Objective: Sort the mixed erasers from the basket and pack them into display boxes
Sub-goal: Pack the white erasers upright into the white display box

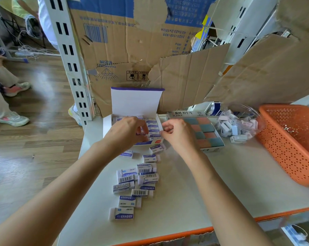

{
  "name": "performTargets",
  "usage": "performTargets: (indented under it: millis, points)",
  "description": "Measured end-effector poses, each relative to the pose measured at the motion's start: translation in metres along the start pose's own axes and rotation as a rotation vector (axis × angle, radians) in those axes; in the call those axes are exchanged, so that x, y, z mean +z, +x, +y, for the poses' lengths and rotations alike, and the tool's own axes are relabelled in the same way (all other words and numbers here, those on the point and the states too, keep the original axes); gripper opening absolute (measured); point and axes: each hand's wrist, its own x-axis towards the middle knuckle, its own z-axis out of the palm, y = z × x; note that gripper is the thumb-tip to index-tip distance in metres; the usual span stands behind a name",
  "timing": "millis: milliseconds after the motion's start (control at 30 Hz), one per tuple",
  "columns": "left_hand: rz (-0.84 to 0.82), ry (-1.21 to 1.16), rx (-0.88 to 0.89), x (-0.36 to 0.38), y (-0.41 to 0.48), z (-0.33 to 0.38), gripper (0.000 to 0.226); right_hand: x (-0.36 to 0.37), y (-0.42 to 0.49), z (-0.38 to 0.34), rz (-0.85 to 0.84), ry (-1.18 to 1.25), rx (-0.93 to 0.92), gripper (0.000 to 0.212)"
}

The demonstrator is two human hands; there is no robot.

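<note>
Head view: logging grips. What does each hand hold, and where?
Left hand pinches an eraser in the display box, grip spot hidden under it. Right hand curls at the box's right wall; hold cannot be told.

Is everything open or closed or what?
White cardboard display box with purple-edged lid: open, partly filled.
Box of green and pink erasers: open, full.
Clear plastic tub: tipped over, spilling small erasers.
Orange plastic basket: upright, looks empty.
Loose white-and-purple erasers: scattered on table.
Left hand: curled inside box.
Right hand: pinching box wall.

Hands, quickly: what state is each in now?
Left hand: pinches an eraser in the display box.
Right hand: curled at the box edge; grip cannot be told.
</note>
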Motion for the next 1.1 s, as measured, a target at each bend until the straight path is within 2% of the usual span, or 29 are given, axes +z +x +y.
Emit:
performTargets:
  millis: [200, 333, 500, 600, 700, 800, 933, 1100]
  points:
    - [-0.096, 0.019, 0.058, -0.006, 0.004, -0.003, 0.024, -0.002, 0.000, -0.002, -0.014, -0.005, -0.004, 0.019]
    - [-0.068, 0.054, 0.073, -0.005, 0.001, -0.001, 0.026, -0.002, -0.003, -0.005, -0.017, -0.034, -0.018, 0.022]
    - [0.073, -0.051, 0.055, -0.005, -0.019, -0.003, 0.025, -0.006, -0.025, 0.002, 0.141, -0.015, -0.150, 0.013]
    - [0.149, -0.094, 0.121, -0.004, -0.034, 0.000, 0.020, -0.012, -0.045, 0.009, 0.006, 0.053, -0.242, 0.010]
    - [0.148, -0.089, 0.165, -0.002, -0.044, 0.002, 0.019, -0.007, -0.057, 0.016, -0.152, 0.002, -0.278, 0.016]
    - [0.135, -0.097, 0.186, 0.001, -0.048, 0.002, 0.020, 0.002, -0.059, 0.016, -0.152, -0.036, -0.294, 0.020]
    - [0.126, -0.109, 0.188, 0.002, -0.051, 0.006, 0.020, 0.004, -0.058, 0.016, -0.147, -0.003, -0.292, 0.014]
    - [0.107, -0.208, 0.177, -0.002, -0.053, 0.012, 0.021, -0.015, -0.063, 0.013, -0.085, 0.271, -0.159, 0.018]
